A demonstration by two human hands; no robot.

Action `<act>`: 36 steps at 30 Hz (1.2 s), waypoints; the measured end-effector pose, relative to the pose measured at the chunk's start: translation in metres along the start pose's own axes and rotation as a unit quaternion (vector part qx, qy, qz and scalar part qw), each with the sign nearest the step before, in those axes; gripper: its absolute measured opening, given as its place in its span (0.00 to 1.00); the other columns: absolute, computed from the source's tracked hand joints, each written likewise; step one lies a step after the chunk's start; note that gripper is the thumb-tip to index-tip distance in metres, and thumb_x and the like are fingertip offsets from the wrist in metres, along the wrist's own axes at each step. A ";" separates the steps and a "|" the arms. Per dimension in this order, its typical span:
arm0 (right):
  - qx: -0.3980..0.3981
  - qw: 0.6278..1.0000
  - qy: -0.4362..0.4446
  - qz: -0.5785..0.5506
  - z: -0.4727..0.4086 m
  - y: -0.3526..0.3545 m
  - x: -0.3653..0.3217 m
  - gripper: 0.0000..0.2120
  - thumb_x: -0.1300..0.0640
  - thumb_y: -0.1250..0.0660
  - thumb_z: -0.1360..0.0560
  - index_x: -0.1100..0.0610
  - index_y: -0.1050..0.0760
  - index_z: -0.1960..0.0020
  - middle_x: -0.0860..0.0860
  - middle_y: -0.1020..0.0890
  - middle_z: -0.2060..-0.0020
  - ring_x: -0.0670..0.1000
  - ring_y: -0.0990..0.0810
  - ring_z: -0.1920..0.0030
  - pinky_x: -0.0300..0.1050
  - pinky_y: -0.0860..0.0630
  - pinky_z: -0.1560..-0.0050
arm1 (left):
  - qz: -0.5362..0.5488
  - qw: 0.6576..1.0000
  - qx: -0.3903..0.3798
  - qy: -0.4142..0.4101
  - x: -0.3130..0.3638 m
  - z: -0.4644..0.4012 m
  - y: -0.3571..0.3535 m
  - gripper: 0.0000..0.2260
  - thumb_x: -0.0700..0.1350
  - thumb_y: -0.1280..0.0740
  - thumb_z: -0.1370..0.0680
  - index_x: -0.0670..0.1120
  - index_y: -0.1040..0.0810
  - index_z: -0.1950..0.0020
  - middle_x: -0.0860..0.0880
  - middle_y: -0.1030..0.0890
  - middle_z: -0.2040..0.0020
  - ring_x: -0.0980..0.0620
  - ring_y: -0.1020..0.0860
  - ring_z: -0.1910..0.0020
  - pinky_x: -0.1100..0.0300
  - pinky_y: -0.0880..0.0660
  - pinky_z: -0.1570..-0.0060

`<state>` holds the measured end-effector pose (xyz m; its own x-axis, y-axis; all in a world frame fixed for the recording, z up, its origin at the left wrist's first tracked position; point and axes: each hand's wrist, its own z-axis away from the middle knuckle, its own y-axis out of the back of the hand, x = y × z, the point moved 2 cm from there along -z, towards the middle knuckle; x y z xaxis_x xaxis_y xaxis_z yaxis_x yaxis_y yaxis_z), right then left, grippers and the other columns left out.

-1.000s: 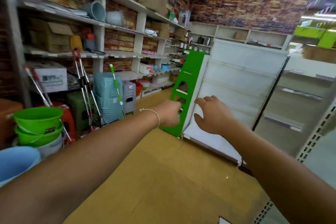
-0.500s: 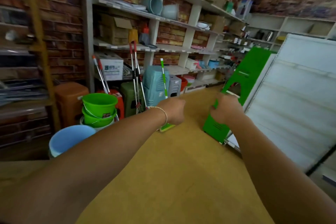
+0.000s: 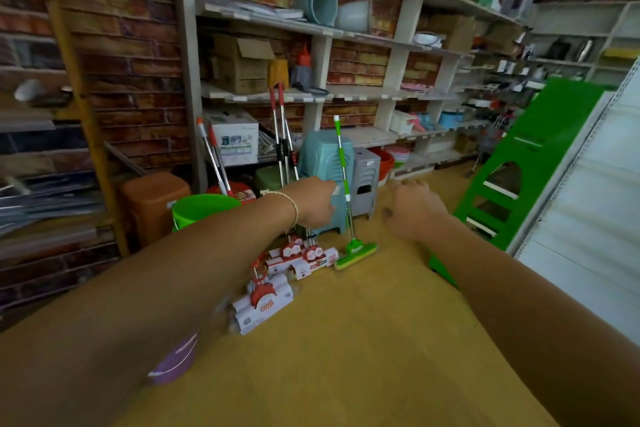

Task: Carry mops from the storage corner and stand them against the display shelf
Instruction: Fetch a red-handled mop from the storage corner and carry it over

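Note:
A green mop point(image 3: 343, 166) stands against a stack of teal stools point(image 3: 323, 156), its green head point(image 3: 356, 252) on the floor. Two red-handled mops point(image 3: 282, 135) lean on the wall shelf to its left, their packaged heads point(image 3: 301, 253) down. Further left lean two more red-tipped mops point(image 3: 215, 158), and one packaged head point(image 3: 263, 302) lies nearest me. My left hand point(image 3: 315, 201), wearing a bracelet, is stretched out just left of the green handle with its fingers curled, holding nothing. My right hand point(image 3: 412, 211) hangs loosely curled and empty. The white display shelf point(image 3: 588, 218) is at the right.
A green end panel point(image 3: 519, 177) closes the display shelf. Green buckets point(image 3: 201, 208), a brown bin point(image 3: 154, 204), a grey stool stack point(image 3: 365, 177) and boxes crowd the base of the wall shelving point(image 3: 346, 94). A yellow-brown floor point(image 3: 346, 340) lies in front of me.
The view has swung left from the display shelf toward the storage corner and moved closer. The mops are nearer now, and both hands stay empty.

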<state>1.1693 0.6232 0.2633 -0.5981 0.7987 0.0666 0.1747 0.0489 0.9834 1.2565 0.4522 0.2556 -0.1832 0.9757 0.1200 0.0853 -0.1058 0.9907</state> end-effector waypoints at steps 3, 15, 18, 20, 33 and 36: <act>0.005 1.000 0.017 -0.024 -0.043 -0.001 0.018 0.25 0.50 0.35 0.23 0.56 0.34 0.29 0.58 0.24 0.37 0.61 0.29 0.33 0.57 0.24 0.37 | -0.006 1.000 -0.002 0.006 -0.004 -0.050 0.007 0.22 0.54 0.41 0.19 0.45 0.34 0.28 0.41 0.26 0.35 0.41 0.26 0.39 0.52 0.26 0.44; -0.010 0.996 0.022 -0.084 -0.168 -0.023 0.081 0.26 0.46 0.36 0.22 0.56 0.34 0.28 0.60 0.24 0.39 0.61 0.26 0.38 0.56 0.24 0.39 | 0.005 1.000 0.001 0.004 -0.026 -0.190 0.008 0.23 0.55 0.42 0.18 0.45 0.35 0.28 0.42 0.25 0.36 0.43 0.25 0.42 0.52 0.26 0.44; -0.008 0.996 0.014 -0.086 -0.197 -0.032 0.090 0.28 0.43 0.37 0.22 0.56 0.35 0.27 0.60 0.25 0.37 0.62 0.27 0.35 0.56 0.24 0.38 | 0.005 1.000 -0.011 0.000 -0.032 -0.224 -0.003 0.22 0.56 0.41 0.19 0.46 0.33 0.29 0.43 0.25 0.36 0.43 0.24 0.42 0.49 0.25 0.43; -0.007 0.996 0.008 -0.084 -0.218 -0.038 0.096 0.29 0.42 0.37 0.22 0.55 0.36 0.26 0.60 0.26 0.34 0.62 0.29 0.33 0.57 0.25 0.36 | 0.011 1.000 -0.015 -0.007 -0.035 -0.250 -0.011 0.22 0.56 0.41 0.19 0.45 0.33 0.29 0.42 0.25 0.35 0.43 0.25 0.40 0.48 0.26 0.40; -0.021 0.996 -0.060 -0.062 -0.395 -0.059 0.130 0.29 0.45 0.38 0.19 0.53 0.41 0.22 0.59 0.32 0.28 0.63 0.36 0.27 0.58 0.32 0.30 | 0.019 0.998 -0.023 -0.054 -0.078 -0.462 -0.004 0.22 0.54 0.42 0.18 0.44 0.35 0.27 0.39 0.29 0.31 0.41 0.28 0.34 0.51 0.29 0.37; -0.018 0.995 -0.078 -0.061 -0.432 -0.063 0.142 0.30 0.45 0.39 0.19 0.54 0.41 0.22 0.60 0.31 0.28 0.63 0.35 0.27 0.58 0.32 0.30 | 0.017 0.998 -0.018 -0.060 -0.087 -0.503 0.001 0.23 0.53 0.43 0.17 0.44 0.37 0.25 0.39 0.29 0.31 0.40 0.28 0.36 0.53 0.29 0.40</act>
<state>0.7357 0.4744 0.2841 -0.4845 0.8713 -0.0780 0.0776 0.1316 0.9883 0.7795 0.2706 0.2780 -0.0630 0.9871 0.1474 0.0530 -0.1441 0.9881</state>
